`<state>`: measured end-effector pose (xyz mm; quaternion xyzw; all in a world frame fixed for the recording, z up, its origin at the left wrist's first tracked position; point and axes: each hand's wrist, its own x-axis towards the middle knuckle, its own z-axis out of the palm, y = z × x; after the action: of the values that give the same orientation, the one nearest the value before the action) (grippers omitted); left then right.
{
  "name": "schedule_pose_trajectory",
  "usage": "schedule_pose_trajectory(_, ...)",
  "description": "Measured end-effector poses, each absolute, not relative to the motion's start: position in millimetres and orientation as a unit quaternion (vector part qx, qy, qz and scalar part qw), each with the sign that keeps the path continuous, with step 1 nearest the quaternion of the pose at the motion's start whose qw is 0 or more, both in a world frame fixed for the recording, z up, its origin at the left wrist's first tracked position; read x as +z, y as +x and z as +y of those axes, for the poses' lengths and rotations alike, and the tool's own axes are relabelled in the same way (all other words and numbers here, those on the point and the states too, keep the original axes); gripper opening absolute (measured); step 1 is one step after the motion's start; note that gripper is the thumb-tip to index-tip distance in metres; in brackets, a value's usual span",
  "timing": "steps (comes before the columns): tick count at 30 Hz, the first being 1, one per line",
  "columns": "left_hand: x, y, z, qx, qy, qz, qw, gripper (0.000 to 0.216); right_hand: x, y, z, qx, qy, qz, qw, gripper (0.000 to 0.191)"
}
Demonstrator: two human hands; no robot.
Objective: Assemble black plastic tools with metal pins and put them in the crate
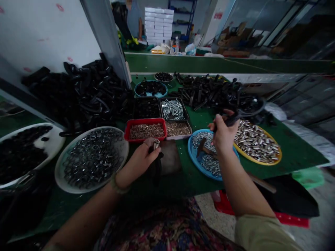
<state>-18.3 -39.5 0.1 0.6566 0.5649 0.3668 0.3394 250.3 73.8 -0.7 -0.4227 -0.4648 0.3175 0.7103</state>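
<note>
My left hand (140, 158) is closed round a black part (157, 164) with a small ribbed silver metal piece (156, 143) at its top. It is held over a dark flat plate (170, 158) on the table. Further off, my right hand (223, 132) grips a black handle-like part (231, 119), above the gap between a blue bowl and a yellow tray. A hammer (206, 150) lies across small silver nuts in the blue bowl (192, 158), below my right hand. Silver cylindrical pieces (258, 143) fill the yellow tray (277, 161).
A red tray (127, 134) of small copper-coloured pins, a tray of silver screws (172, 108) and a bowl of metal rings (91, 157) stand around. Black parts are heaped at left (89, 90) and back right (201, 90). A person (134, 21) stands beyond the green belt (222, 64).
</note>
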Motion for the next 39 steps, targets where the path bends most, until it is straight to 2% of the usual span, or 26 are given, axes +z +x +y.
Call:
schedule_pose_trajectory(2,-2,-18,-46,0.376,0.633,0.565,0.373,0.010,8,238,47,0.336,-0.419,-0.501,0.678,0.045)
schedule_pose_trajectory(6,-9,-18,-55,0.400,0.592,0.559,0.421,0.016,15,215,-4,0.453,-0.379,-0.536,0.603,0.053)
schedule_pose_trajectory(10,-8,-17,-63,0.373,0.613,0.545,0.432,0.020,3,200,-37,0.530,-0.382,-0.532,0.539,0.041)
schedule_pose_trajectory(15,-5,-11,-74,0.373,0.666,0.507,0.401,0.016,-12,186,-53,0.594,-0.425,-0.563,0.386,0.039)
schedule_pose_trajectory(18,-9,-7,-78,0.376,0.673,0.486,0.413,0.022,-11,179,-57,0.603,-0.434,-0.571,0.349,0.040)
schedule_pose_trajectory(30,-8,-13,-79,0.324,0.693,0.501,0.405,0.017,-7,177,-55,0.551,-0.435,-0.663,0.259,0.043)
schedule_pose_trajectory(39,-23,12,-81,0.332,0.682,0.555,0.341,0.022,-24,151,-68,0.521,-0.471,-0.590,0.398,0.043)
